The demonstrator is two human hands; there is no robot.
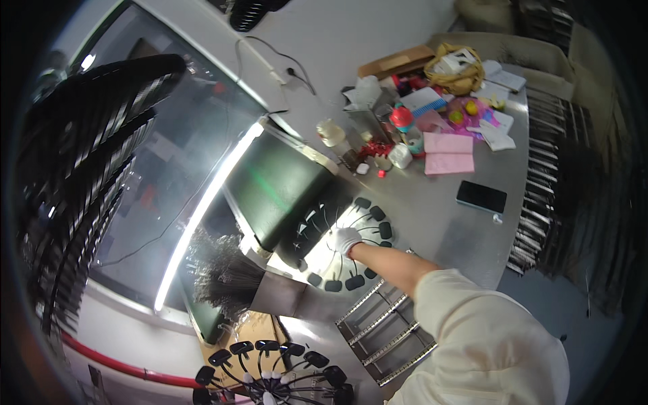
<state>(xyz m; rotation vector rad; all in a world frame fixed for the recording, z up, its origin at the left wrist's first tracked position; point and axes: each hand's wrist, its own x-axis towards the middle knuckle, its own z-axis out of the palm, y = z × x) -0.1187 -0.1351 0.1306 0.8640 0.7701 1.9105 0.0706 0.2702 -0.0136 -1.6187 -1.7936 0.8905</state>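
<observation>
My right hand (345,241), in a white glove, reaches in from the lower right with a cream sleeve above the bare forearm. Its fingers are closed at the middle of a ring of black paddle-ended stalks (353,282), which fan out around it under bright light. Low in the view, a second fan of black paddle-ended stalks (316,359) spreads out. White glove fingertips, which I take for my left hand (268,395), show where those stalks meet; the rest of that hand is cut off by the lower edge.
A green conveyor belt (270,185) lies beyond the right hand, with a lit tube (202,223) to its left. A slatted metal rack (388,331) sits below the right forearm. Farther off, the metal table holds a phone (481,196), pink paper (449,153) and a yellow bag (459,67).
</observation>
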